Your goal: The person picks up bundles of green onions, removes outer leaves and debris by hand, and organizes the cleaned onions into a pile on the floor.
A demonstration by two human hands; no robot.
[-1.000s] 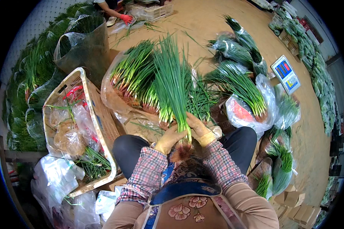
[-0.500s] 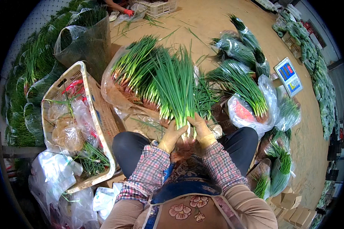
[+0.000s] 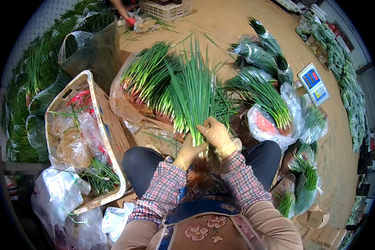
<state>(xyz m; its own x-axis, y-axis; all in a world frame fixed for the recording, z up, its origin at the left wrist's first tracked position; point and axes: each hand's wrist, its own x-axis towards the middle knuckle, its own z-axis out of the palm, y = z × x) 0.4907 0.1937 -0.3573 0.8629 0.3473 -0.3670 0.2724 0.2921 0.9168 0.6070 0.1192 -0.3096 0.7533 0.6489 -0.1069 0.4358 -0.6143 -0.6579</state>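
Between my knees I hold a bunch of green onions (image 3: 192, 100) upright, leaves pointing away from me and reddish roots toward my lap. My left hand (image 3: 189, 152), in a yellowish glove, is closed round the pale stalks just above the roots. Higher up on the right side, my gloved right hand (image 3: 214, 132) has its fingers closed against the stalks. Just beyond, to the left, a pile of green onions (image 3: 148, 79) lies on an opened plastic sheet (image 3: 117, 98). More loose green leaves (image 3: 223, 102) lie right of the bunch.
A crate (image 3: 123, 177) with plastic bags and greens stands at my left. On the right are a digital scale (image 3: 314, 84), a bagged bunch of green onions (image 3: 275, 108) and tied bunches (image 3: 268, 41). A co-worker's red-gloved hand (image 3: 131, 21) is near a far crate (image 3: 166, 10).
My right hand has shifted up the stalks and turned its fingers inward; the bunch's leaf tips lean slightly left. The co-worker's red glove has moved left and toward me.
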